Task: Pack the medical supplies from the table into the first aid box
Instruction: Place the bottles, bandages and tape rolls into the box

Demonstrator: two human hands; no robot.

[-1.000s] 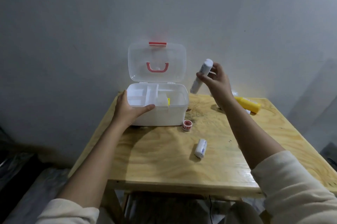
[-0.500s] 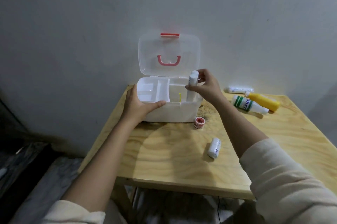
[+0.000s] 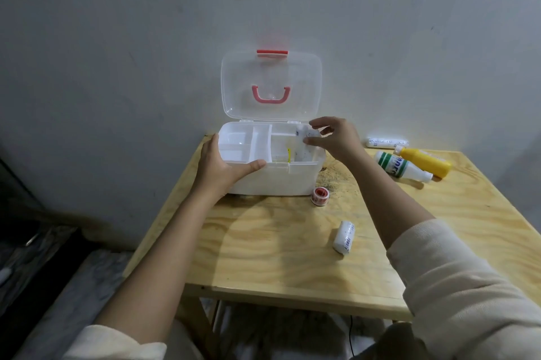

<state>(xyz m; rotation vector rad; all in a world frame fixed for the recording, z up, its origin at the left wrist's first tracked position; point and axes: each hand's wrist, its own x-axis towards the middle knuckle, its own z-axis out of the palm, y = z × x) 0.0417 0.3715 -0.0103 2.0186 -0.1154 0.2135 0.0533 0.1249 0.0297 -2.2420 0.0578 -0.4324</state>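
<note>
The white first aid box (image 3: pixel 292 181) stands open at the table's back, its clear lid (image 3: pixel 270 78) upright against the wall. My left hand (image 3: pixel 222 166) grips the box's front left corner, thumb on the rim. My right hand (image 3: pixel 336 140) hovers over the right compartment and pinches the top of a long white bandage roll (image 3: pixel 301 151), which leans inside that compartment. On the table lie a red tape roll (image 3: pixel 320 195), a short bandage roll (image 3: pixel 344 236), a white bottle with green stripes (image 3: pixel 401 166), a yellow bottle (image 3: pixel 424 162) and another long white roll (image 3: pixel 386 143).
The wooden table (image 3: pixel 278 257) stands against a grey wall. The box's left side holds a divided white tray (image 3: pixel 243 145). A dark floor and grey mat lie to the left of the table.
My right hand carried the long white roll from above the table down into the box's right compartment. My left hand stayed on the box.
</note>
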